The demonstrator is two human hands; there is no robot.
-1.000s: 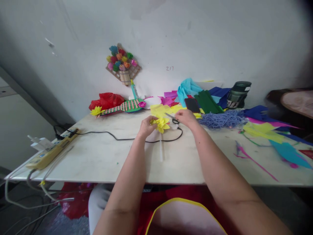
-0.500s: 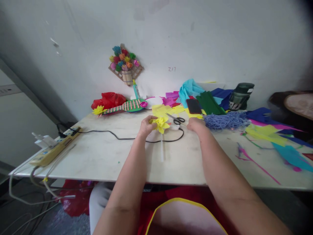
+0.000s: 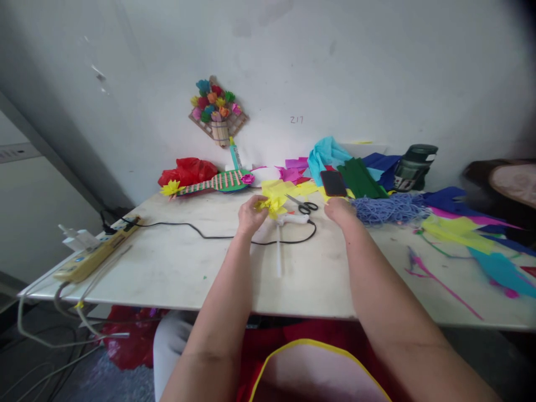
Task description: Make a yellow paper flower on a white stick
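My left hand [image 3: 251,215] pinches a yellow paper flower [image 3: 273,207] above the table. Just below the flower lies a white glue gun [image 3: 298,219], with a pale glue stick [image 3: 279,259] pointing toward me. My right hand [image 3: 339,211] is closed beside the blue yarn [image 3: 387,209], close to the yellow paper under the phone [image 3: 334,183]. Its fingertips are mostly hidden, and what they hold cannot be made out. Between my hands lie black-handled scissors [image 3: 307,207].
A black cord [image 3: 201,231] runs from the glue gun to a power strip [image 3: 98,251] at left. A paper-decorated guitar shape [image 3: 221,181] and red plastic bag [image 3: 190,170] lie behind. Coloured paper [image 3: 362,176] and a dark green jar [image 3: 414,167] stand back right.
The flower in my left hand has tilted and dropped slightly, uncovering more of the glue gun. My right hand has shifted slightly, nearer the yellow paper. The view has moved a little.
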